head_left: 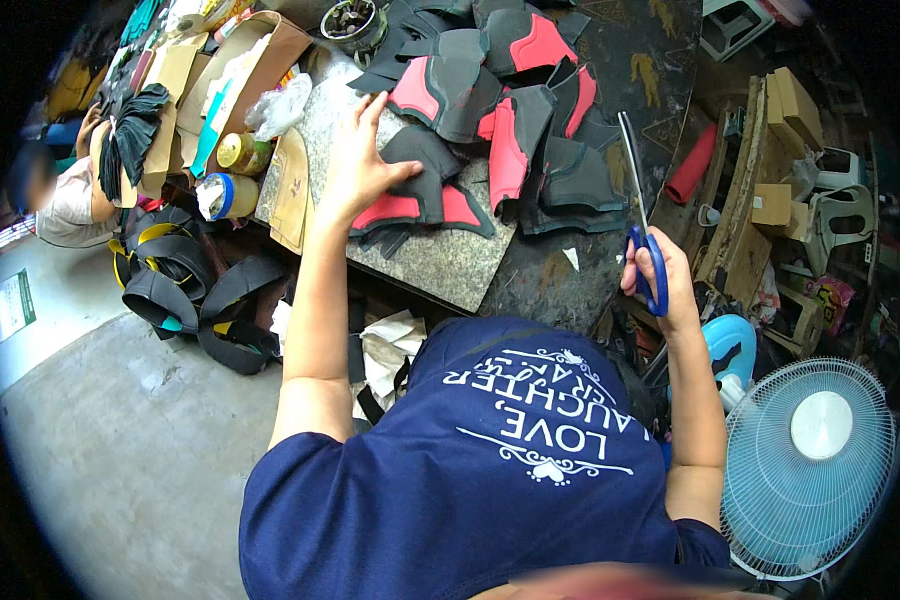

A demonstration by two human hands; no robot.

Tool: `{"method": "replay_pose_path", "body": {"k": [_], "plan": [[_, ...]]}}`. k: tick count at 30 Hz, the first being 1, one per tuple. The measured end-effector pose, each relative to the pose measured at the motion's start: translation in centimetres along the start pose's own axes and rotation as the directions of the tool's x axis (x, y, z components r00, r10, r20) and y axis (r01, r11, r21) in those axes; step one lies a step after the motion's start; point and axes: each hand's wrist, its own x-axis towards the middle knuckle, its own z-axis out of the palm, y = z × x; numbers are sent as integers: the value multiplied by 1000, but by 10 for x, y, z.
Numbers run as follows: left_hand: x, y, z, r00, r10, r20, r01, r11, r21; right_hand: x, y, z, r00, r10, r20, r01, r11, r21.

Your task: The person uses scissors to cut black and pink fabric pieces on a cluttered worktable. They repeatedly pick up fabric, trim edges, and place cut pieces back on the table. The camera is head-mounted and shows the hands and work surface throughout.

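My left hand (362,172) is over the worktable with its fingers spread and its thumb stretched out. The thumb tip is at the edge of a black and pink shoe-upper piece (428,165); whether it touches cannot be made out. To the right, my right hand (675,270) grips a pair of scissors (634,170) by the blue handles, the long blades pointing away from me. Beyond and between my hands lies a loose pile of similar black and pink upper pieces (457,85), several overlapping. A small white scrap (571,258) lies near the scissors.
A speckled stone slab (460,275) lies on the dark table (670,60). Jars (232,196) and tan patterns (290,190) stand at its left. Black uppers (175,275) hang lower left. A fan (805,480) is at my right, with wooden shelving beyond. Another person (75,205) sits far left.
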Motion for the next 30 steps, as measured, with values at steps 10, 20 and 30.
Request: {"method": "replay_pose_path", "body": {"k": [10,20,30], "plan": [[33,62,36,963,-69,-260,43,994,-101,25,-21,26,979,20,201,-32,998,58],[34,68,6,855,-247,-456,41,908,-417,76,-38,45,918,90,386,-113,993,37],[26,54,11,859,-245,-450,35,905,-425,133,-64,51,887,162,433,-132,986,-99]]}}
